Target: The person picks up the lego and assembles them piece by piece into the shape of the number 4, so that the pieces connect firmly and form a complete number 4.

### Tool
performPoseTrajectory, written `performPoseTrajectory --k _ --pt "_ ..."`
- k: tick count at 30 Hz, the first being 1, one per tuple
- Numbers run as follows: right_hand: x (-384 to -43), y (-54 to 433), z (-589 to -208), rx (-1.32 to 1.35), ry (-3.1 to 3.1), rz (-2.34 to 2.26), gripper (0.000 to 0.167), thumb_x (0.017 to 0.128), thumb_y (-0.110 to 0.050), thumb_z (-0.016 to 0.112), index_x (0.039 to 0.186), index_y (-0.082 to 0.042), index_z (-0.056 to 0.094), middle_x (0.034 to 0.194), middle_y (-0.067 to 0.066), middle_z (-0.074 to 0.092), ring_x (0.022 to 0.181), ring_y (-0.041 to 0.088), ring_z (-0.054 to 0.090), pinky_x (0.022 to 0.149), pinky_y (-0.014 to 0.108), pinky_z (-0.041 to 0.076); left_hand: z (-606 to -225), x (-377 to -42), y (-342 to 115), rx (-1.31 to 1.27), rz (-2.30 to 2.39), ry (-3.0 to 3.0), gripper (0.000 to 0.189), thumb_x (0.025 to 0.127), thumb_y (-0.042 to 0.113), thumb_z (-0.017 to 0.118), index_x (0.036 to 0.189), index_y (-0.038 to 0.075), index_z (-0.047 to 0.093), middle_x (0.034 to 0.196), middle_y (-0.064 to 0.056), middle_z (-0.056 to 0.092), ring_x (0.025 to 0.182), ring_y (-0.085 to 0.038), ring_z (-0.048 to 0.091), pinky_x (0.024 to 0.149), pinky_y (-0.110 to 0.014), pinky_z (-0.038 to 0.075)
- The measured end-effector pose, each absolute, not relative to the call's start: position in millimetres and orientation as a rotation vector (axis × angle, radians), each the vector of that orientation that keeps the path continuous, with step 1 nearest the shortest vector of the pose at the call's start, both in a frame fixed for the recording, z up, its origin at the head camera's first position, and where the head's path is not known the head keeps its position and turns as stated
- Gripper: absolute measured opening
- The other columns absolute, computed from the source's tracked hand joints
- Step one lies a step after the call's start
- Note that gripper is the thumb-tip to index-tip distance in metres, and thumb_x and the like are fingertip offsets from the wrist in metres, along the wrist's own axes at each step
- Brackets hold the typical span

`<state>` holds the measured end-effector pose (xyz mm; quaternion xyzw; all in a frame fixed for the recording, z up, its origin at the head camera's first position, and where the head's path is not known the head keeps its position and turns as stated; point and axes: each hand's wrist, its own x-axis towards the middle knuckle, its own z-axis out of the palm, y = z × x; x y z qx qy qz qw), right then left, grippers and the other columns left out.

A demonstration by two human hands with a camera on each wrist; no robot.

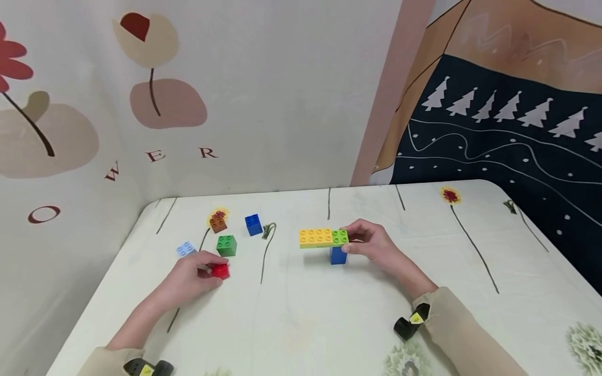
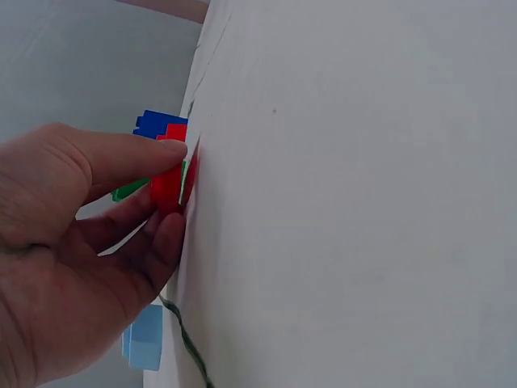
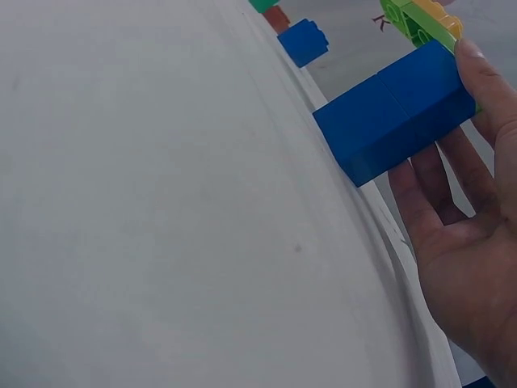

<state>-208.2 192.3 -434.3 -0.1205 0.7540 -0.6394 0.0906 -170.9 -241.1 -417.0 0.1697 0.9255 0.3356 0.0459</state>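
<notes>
My left hand (image 1: pixel 193 279) pinches a small red brick (image 1: pixel 220 271) between thumb and fingers, close to the tabletop. In the left wrist view the red brick (image 2: pixel 167 174) stands edge-on beside the cloth; whether it touches is unclear. Toward the middle, two stacked blue bricks (image 3: pixel 396 109) form a short column. Above them are a light green brick (image 1: pixel 339 237) and a yellow brick (image 1: pixel 315 237), which juts out to the left. My right hand (image 1: pixel 373 241) grips this structure at its right end, thumb and fingers at the green brick and the column's top.
Near my left hand lie a light blue brick (image 1: pixel 185 248), a green brick (image 1: pixel 227 245) and a brown brick (image 1: pixel 218 224). A separate blue brick (image 1: pixel 253 225) stands farther back. The flower-printed cloth (image 1: pixel 291 313) covers the table, and a patterned curtain (image 1: pixel 282 104) hangs behind it.
</notes>
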Motion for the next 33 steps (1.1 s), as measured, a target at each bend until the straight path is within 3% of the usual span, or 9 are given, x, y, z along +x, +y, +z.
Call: performPoseTrajectory --k 18,33 --pt "-209.1 192.7 -434.0 -0.341 2.241 -1.905 0.037 0.088 -0.002 0.08 0.122 0.002 0.066 0.125 0.016 0.067 0.108 0.028 0.065 0.086 0.028 0.058 -383.0 -160.6 -220.5 0.597 1.242 2.708 0.037 0.089 0.004 0.079 0.124 0.002 0.071 0.12 -0.007 0.066 0.101 -0.023 0.063 0.077 -0.027 0.059" --pt "-208.0 191.3 -431.1 -0.328 2.229 -1.908 0.038 0.088 0.0 0.079 0.124 0.003 0.066 0.125 0.016 0.067 0.109 0.027 0.065 0.086 0.027 0.058 -366.3 -179.0 -161.8 0.628 1.452 2.71 0.039 0.09 0.002 0.077 0.128 0.009 0.071 0.121 -0.005 0.066 0.103 -0.024 0.061 0.081 -0.029 0.058"
